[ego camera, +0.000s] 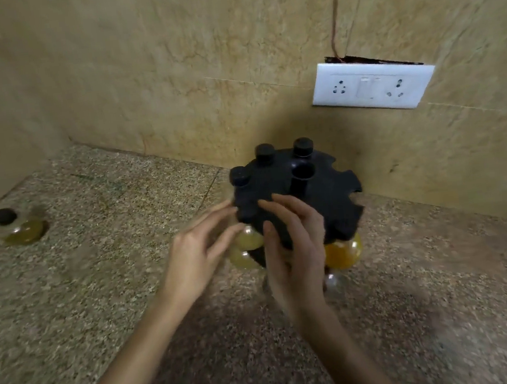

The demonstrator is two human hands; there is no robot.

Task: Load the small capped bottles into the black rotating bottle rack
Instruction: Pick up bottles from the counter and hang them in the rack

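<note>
The black rotating bottle rack (325, 196) stands on the granite counter near the wall corner. Three black bottle caps (265, 152) stick up through its notched top at the back and left, and round yellow bottle bodies (344, 252) hang below its rim. My left hand (199, 254) has its fingers spread against the rack's left front, touching a pale yellow bottle (249, 239). My right hand (296, 243) rests with fingers apart on the rack's front top. One loose capped bottle (21, 227) of yellowish liquid stands far left on the counter.
Beige tiled walls meet in a corner behind the rack. A white socket and switch plate (372, 85) sits on the right wall above the rack. The speckled counter (112, 271) stretches between the loose bottle and the rack.
</note>
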